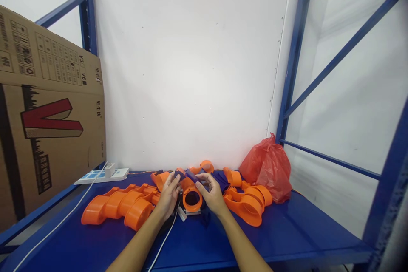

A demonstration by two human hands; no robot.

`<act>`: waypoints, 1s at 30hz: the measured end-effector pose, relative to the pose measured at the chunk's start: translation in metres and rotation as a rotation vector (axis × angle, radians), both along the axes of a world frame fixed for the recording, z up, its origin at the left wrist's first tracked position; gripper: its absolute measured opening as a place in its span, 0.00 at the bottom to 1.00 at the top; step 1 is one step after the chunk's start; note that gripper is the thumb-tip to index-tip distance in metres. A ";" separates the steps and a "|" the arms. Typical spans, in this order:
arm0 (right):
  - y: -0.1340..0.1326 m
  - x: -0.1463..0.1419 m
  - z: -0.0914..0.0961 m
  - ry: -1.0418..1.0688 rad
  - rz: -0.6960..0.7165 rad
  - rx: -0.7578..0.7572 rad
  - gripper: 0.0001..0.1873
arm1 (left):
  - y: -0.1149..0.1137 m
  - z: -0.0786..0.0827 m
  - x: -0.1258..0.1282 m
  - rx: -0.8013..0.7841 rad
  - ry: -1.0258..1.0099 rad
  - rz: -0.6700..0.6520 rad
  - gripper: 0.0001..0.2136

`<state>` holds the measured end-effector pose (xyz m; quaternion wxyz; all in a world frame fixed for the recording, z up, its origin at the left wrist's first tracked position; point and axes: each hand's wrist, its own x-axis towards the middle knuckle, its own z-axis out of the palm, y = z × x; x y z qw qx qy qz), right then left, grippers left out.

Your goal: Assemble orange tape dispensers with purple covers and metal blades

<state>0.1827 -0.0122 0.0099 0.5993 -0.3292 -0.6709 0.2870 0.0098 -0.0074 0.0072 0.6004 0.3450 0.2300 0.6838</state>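
Two hands (170, 194) (211, 192) | right fingers (206, 177): dark piece (191, 176) — outline unclear | carton (68, 93) — cut off

Two bare forearms slope inward from below, the left forearm (138, 238) toward the right, the right forearm (244, 240) toward the left. The left grip (174, 178) closes thumb against raised fingers; the right grip (200, 179), close by, pinches with thumb and bent fingers.
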 end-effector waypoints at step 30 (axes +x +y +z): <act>0.002 0.002 -0.003 0.035 0.066 -0.011 0.18 | 0.003 -0.006 -0.003 0.035 0.043 -0.005 0.22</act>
